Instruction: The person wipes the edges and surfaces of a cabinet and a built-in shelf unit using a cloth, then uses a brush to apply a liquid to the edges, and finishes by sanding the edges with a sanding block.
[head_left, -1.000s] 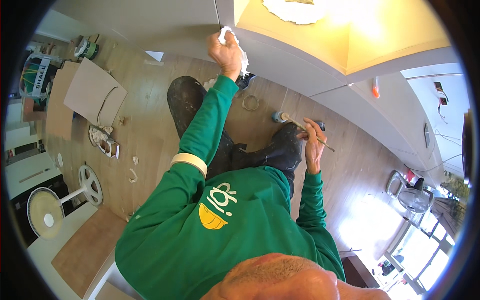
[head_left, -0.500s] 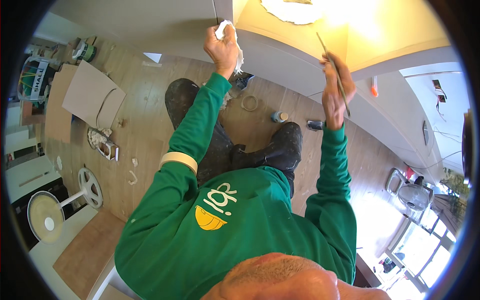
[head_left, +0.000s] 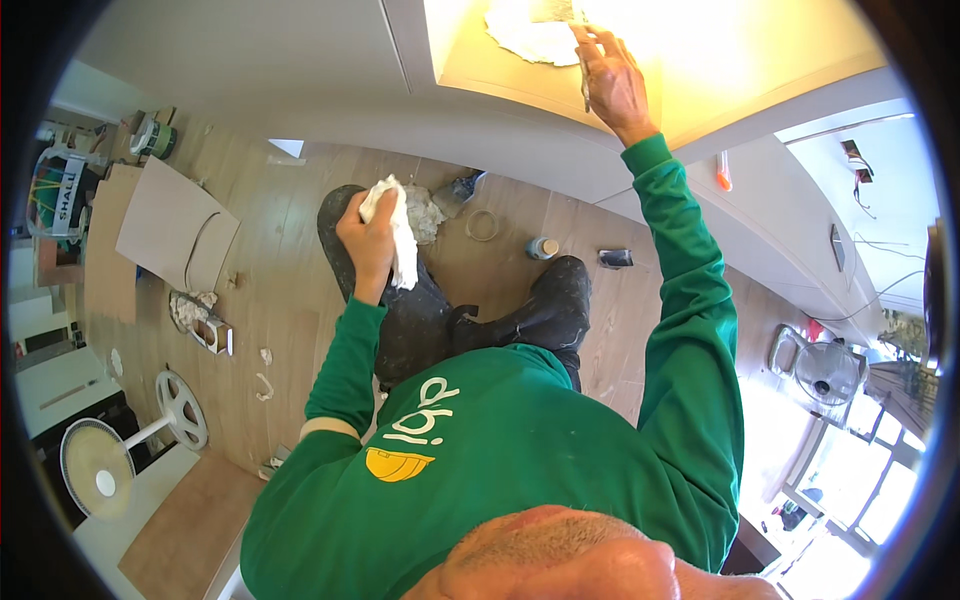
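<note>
My left hand is closed round a crumpled white rag, held above my left knee. My right hand reaches up into a brightly lit, cream-coloured niche. A thin stick-like tool is pinched in its fingers, partly hidden by the hand. The fingertips are beside a ragged-edged white patch on the niche's surface. Glare washes out the far part of the niche, so whether the tool touches the patch cannot be made out.
On the wood floor lie a scraper, a crumpled pale heap, a ring, a small jar and a dark box-like item. Boards and a white fan stand left. An orange-tipped item is at right.
My left hand has come down from the niche's edge with the rag toward my knee. My right hand has moved up and left with the tool, to beside the white patch.
</note>
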